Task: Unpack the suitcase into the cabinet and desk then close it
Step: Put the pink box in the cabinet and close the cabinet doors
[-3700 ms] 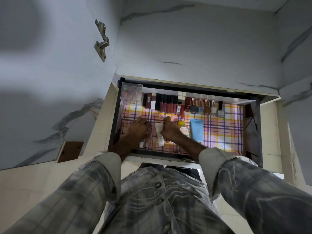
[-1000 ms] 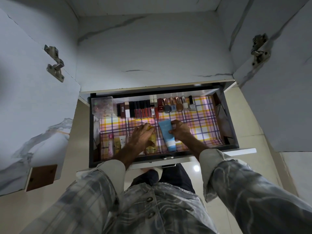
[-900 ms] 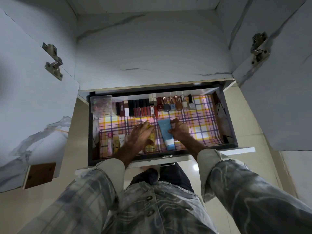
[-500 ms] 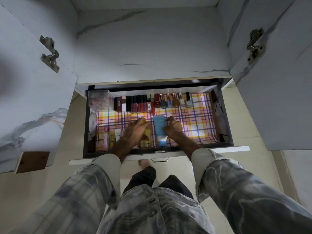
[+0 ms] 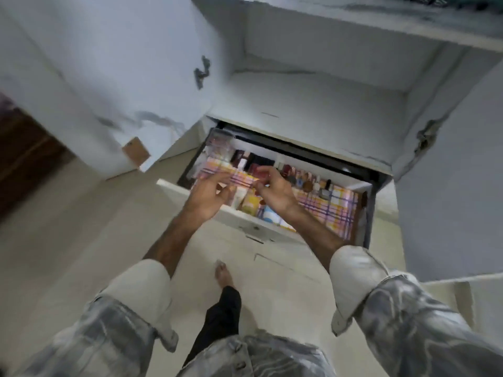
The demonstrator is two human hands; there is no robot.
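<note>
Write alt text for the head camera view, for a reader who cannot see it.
Both hands, left hand and right hand, hover empty with loosely curled fingers above an open drawer of cosmetics on a plaid liner, inside an open white cabinet.

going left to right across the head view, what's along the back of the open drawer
Clear plastic box in the back left corner → dark lipstick tubes, partly behind the hands → nail polish bottles → checked drawer liner on the right.
</note>
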